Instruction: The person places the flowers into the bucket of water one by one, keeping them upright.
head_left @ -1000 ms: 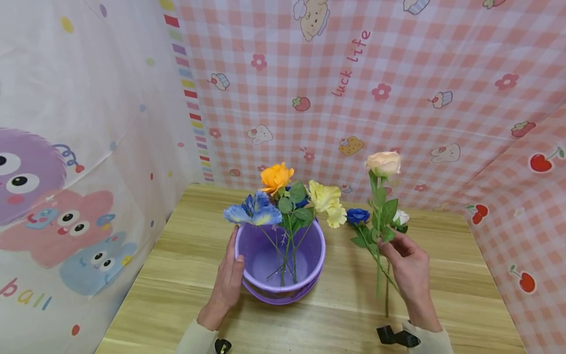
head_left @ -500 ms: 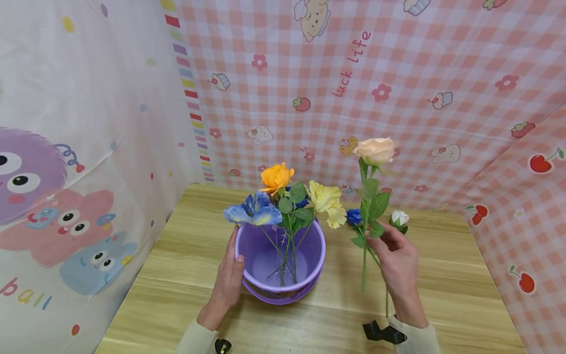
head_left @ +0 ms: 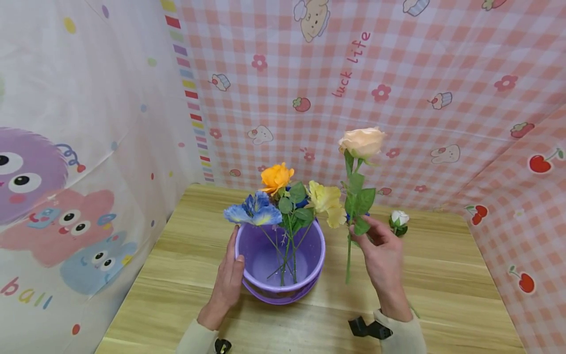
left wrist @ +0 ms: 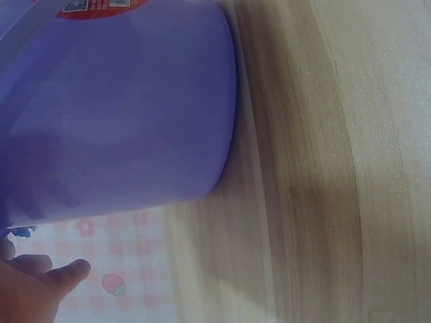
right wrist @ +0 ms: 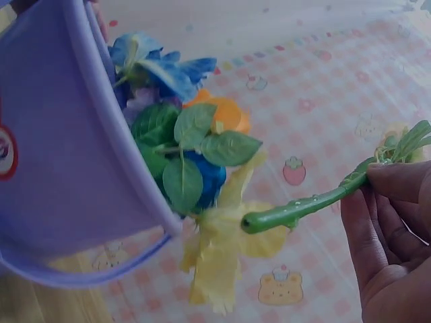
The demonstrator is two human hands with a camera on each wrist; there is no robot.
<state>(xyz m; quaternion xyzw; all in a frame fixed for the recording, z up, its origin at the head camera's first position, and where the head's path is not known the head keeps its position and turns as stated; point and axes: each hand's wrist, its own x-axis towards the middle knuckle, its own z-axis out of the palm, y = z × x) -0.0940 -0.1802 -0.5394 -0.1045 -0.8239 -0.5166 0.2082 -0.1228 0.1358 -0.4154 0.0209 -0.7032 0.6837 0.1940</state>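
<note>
My left hand (head_left: 227, 280) rests against the left side of the purple bucket (head_left: 324, 255), thumb near the rim and fingers along the outside. An orange rose (head_left: 276, 177), a blue flower (head_left: 254, 210) and a yellow flower (head_left: 326, 201) stand in the bucket with green leaves. To the right of the bucket, my right hand (head_left: 383, 250) pinches the green stem of a peach rose (head_left: 362, 141) between thumb and fingers. This rose is upright, its bloom high. In the right wrist view the stem's cut end (right wrist: 252, 222) points toward the bucket.
A white rose (head_left: 400, 218) lies on the wooden table (head_left: 451, 275) beyond my right hand. Mostly hidden behind that hand is another blue rose. Printed cloth (head_left: 283, 123) hangs behind and at both sides. The bucket's handle (right wrist: 101, 279) hangs low.
My right hand has moved left and slightly up with the peach rose, closer to the bucket. It now covers most of the blue rose on the table. My left hand has stayed put.
</note>
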